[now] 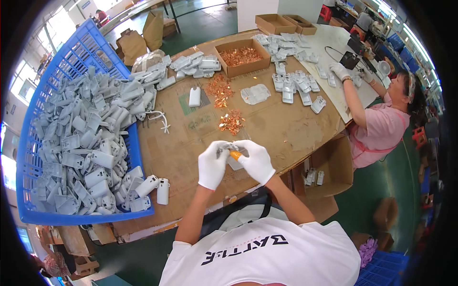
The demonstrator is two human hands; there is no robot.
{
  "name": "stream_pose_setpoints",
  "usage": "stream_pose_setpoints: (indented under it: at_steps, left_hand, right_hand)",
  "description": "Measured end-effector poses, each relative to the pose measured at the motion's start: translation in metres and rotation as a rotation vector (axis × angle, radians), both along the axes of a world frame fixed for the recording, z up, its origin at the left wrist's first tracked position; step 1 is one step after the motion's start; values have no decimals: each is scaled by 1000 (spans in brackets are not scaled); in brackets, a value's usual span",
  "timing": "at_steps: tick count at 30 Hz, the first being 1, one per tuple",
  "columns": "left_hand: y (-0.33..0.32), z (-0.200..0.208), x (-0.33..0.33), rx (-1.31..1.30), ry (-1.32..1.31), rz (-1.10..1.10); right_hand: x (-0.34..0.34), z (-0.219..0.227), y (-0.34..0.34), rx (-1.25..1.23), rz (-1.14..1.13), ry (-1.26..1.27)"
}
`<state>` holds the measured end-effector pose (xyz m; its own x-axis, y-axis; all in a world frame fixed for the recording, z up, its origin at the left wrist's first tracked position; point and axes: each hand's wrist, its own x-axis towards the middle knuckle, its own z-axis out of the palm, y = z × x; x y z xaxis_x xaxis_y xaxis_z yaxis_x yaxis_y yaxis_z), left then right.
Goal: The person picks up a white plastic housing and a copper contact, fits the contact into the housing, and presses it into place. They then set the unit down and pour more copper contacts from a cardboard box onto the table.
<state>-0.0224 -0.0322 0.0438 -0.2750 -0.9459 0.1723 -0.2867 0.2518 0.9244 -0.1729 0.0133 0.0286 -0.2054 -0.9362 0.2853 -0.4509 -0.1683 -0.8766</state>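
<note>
My left hand [213, 164], in a white glove, has its fingers closed on a pale plastic casing [234, 163] in front of my body. My right hand [255, 163], gloved too, is closed on the other side of the same casing. An orange piece [235, 155] shows at the right fingertips; whether it is worn on a finger or held, I cannot tell. The gloves cover most of the casing. Just beyond my hands lies a small heap of copper-coloured metal pieces [231, 122]. A single white casing [194, 97] lies farther off to the left.
A blue crate [86, 220] heaped with casings fills the left side. A cardboard box [244, 70] of copper pieces stands at the back, near grouped casings [296, 86]. A white tie [162, 119] lies by the crate. At right a co-worker [377, 119] handles casings above an open carton [329, 176].
</note>
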Motion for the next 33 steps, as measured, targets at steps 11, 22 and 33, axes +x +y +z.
stream_pose_setpoints:
  at_steps: [11,22,33]
  left_hand:
    - [-33,-25,9,471,325,-67]
    - [-16,18,-39,408,92,-104]
    - [1,16,-30,61,-115,79]
  right_hand:
    - [25,-26,24,-100,-55,345]
    - [-16,-20,-10,-116,-113,213]
    - [1,-14,3,-74,-35,265]
